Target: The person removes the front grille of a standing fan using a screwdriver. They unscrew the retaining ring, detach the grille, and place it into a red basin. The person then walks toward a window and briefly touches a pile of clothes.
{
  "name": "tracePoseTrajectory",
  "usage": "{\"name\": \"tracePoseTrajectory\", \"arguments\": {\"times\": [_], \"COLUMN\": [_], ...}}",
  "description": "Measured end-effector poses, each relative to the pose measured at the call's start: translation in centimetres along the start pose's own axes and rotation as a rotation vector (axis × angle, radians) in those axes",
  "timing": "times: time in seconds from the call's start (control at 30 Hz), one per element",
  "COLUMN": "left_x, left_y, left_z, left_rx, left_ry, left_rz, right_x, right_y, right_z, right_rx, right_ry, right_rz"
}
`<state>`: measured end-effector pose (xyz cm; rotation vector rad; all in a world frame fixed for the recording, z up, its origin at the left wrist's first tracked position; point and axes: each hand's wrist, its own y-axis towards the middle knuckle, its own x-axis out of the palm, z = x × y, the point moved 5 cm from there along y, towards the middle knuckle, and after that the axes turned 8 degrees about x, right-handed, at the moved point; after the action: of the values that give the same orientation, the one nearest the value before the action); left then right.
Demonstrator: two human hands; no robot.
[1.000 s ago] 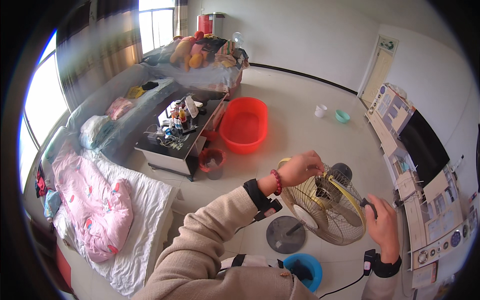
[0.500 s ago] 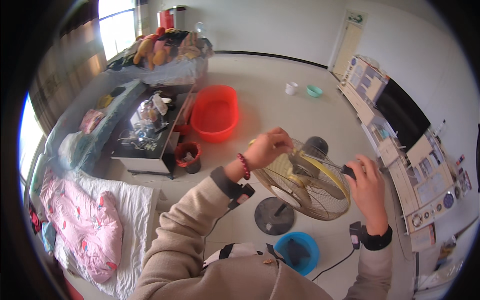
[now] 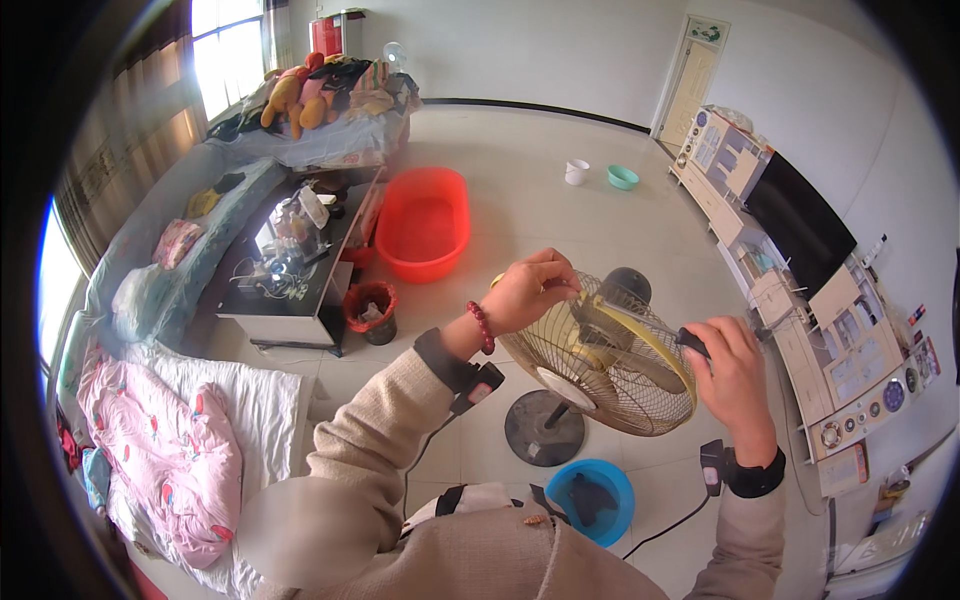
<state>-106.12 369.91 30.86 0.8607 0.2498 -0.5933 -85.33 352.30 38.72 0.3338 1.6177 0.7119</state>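
Observation:
In front of me stands a pedestal fan with a wire cage [image 3: 640, 395], its cage tilted upward and bound by a yellow rim. A dark round base [image 3: 545, 428] supports it on the floor. My right hand [image 3: 735, 375], at the cage's right side, grips the black handle of a screwdriver [image 3: 690, 342]. The thin shaft points left across the cage's top, toward the yellow rim near my left fingertips. My left hand [image 3: 535, 292], with a red bead bracelet at the wrist, pinches at the rim's upper left. What lies between those fingertips is too small to tell.
A blue basin [image 3: 620, 505] with dark cloth in it sits close to the fan base. Left are a bed with a pink quilt [image 3: 165, 450], a cluttered low table [image 3: 235, 295], a bin [image 3: 372, 325] and a red tub [image 3: 425, 260]. A TV cabinet [image 3: 770, 300] lines the right wall.
Both hands stay at the fan in nearly the same pose. My left fingers have shifted slightly at the rim, and the whole view has moved a little.

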Motion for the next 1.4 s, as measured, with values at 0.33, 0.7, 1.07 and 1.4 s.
{"name": "tracePoseTrajectory", "arguments": {"times": [0.33,0.7,1.07,1.4], "left_x": [0.1,0.2,0.3,0.2], "left_y": [0.1,-0.1,0.1,-0.2], "left_z": [0.2,0.6,0.6,0.4], "left_rx": [0.029,0.096,0.075,0.044], "left_ry": [0.039,0.036,0.043,0.033], "left_rz": [0.009,0.04,0.025,0.029], "right_x": [0.6,1.2,0.4,0.8], "right_y": [0.4,-0.1,0.4,0.1], "right_z": [0.1,0.6,-0.5,0.1], "right_rx": [-0.045,0.066,-0.118,-0.066], "right_ry": [-0.131,0.07,-0.259,-0.287], "right_rz": [0.024,-0.115,0.142,0.113]}}
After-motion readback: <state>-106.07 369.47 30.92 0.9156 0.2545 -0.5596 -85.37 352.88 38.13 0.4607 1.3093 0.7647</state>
